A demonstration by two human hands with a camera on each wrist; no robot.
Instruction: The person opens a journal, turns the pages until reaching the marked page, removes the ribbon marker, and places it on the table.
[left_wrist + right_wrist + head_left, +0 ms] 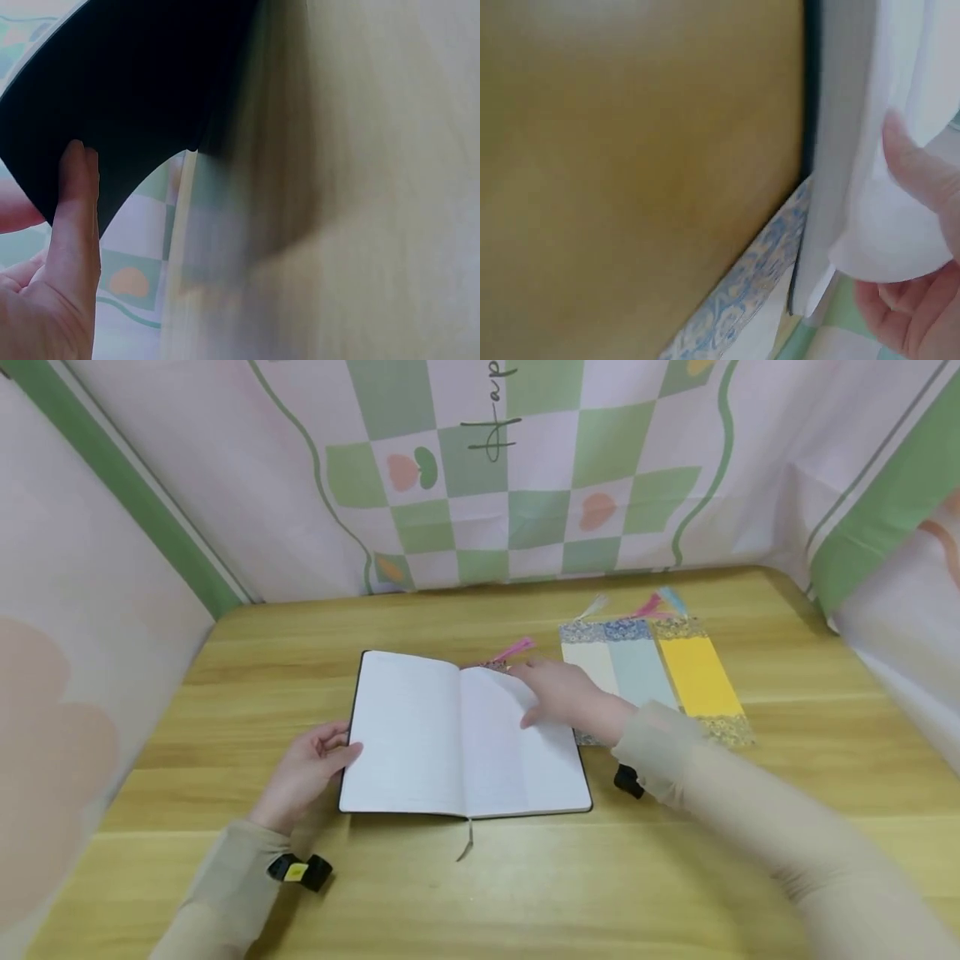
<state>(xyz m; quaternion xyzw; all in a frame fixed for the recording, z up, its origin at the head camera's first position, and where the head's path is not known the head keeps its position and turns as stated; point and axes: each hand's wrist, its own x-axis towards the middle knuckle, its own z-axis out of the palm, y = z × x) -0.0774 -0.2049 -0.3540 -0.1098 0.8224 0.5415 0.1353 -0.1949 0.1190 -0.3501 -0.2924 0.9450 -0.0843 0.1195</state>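
Observation:
An open notebook (405,735) with blank white pages and a dark cover lies in front of the person. The left hand (300,774) grips its left edge, thumb on the page side and fingers against the black cover (142,82), which is lifted off the table. At the upper right, the right hand (566,693) pinches a curled page (889,240), thumb on one face and fingers behind. A bookmark's patterned end with a pink tassel (516,648) sticks out above the right page; the rest is hidden, and a faint pinkish band shows in that page.
Right of the notebook lie a cream bookmark (588,662), a pale blue bookmark (637,672) and a yellow bookmark (701,677), with tassels pointing away. A ribbon (468,842) hangs from the notebook's bottom edge onto the wooden table (480,893). Patterned curtains (540,518) enclose the table.

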